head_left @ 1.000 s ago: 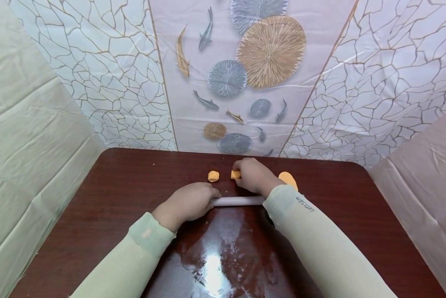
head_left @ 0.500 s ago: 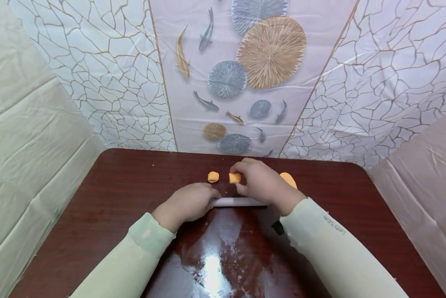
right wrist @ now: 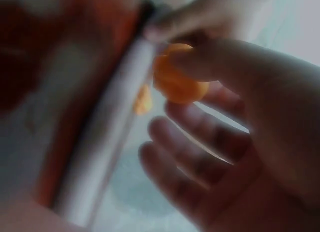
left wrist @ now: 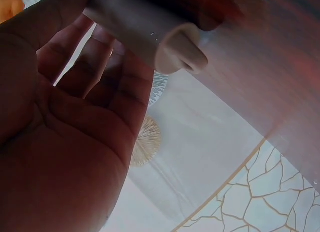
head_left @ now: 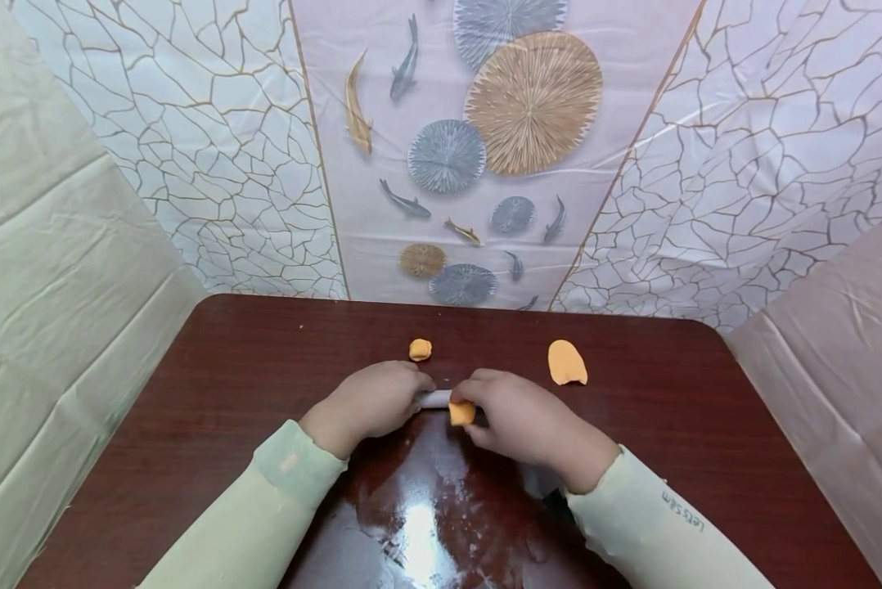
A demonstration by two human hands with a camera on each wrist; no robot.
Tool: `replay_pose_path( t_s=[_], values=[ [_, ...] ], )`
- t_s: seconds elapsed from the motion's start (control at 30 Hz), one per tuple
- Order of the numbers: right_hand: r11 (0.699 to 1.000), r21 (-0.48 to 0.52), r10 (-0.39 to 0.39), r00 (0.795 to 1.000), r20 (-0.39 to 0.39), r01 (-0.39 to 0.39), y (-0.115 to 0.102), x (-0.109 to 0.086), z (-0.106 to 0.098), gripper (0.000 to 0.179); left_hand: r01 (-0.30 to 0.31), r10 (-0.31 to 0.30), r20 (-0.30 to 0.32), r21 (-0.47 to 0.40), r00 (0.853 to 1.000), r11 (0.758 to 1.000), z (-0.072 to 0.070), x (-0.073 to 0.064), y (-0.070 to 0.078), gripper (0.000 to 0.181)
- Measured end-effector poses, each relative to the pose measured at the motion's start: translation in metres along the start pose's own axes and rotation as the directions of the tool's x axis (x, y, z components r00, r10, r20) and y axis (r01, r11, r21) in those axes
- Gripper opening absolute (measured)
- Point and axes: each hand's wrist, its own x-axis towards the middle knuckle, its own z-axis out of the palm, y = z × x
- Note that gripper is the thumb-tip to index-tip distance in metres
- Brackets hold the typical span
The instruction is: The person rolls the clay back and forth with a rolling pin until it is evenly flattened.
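Note:
Near the middle of the table, my left hand grips the left end of a white rolling pin. The left wrist view shows the pin's round end with its short knob handle. My right hand pinches a lump of orange clay or dough between thumb and index finger, over the near side of the pin; its other fingers are loosely bent in the right wrist view. That hand hides the pin's right part in the head view. A small orange lump lies beyond the pin.
A flattened orange oval piece with a ragged near edge lies at the back right. The dark red-brown table has shiny wet-looking smears in front. Patterned sheets hang behind and at both sides.
My right hand has come toward me from behind the pin, bringing the pinched orange lump along. The flattened piece is now uncovered. My left hand stays on the pin.

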Motion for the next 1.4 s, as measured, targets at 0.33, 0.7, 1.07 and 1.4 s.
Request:
replay_pose_path(
  t_s=[0.33,0.7,1.07,1.4],
  values=[
    [0.999,0.004,0.051,0.996,0.070,-0.051,0.001,-0.002,0.025,0.026,-0.003,0.002,-0.006,-0.017,1.000,1.000,-0.001,0.000,0.000,0.011],
    [0.999,0.008,0.032,0.997,0.072,-0.033,0.004,-0.003,0.029,0.027,-0.005,0.005,-0.003,-0.017,1.000,1.000,0.002,0.001,-0.002,0.011],
    [0.995,0.094,0.019,1.000,-0.018,-0.017,0.035,-0.005,0.012,0.032,-0.022,0.022,0.003,-0.028,1.000,0.999,0.001,-0.004,-0.008,0.025],
    [0.991,-0.117,0.074,0.996,0.042,-0.069,0.058,-0.003,0.026,0.041,-0.034,0.034,0.010,-0.009,0.999,0.999,0.003,-0.003,-0.012,0.028]
  ],
)
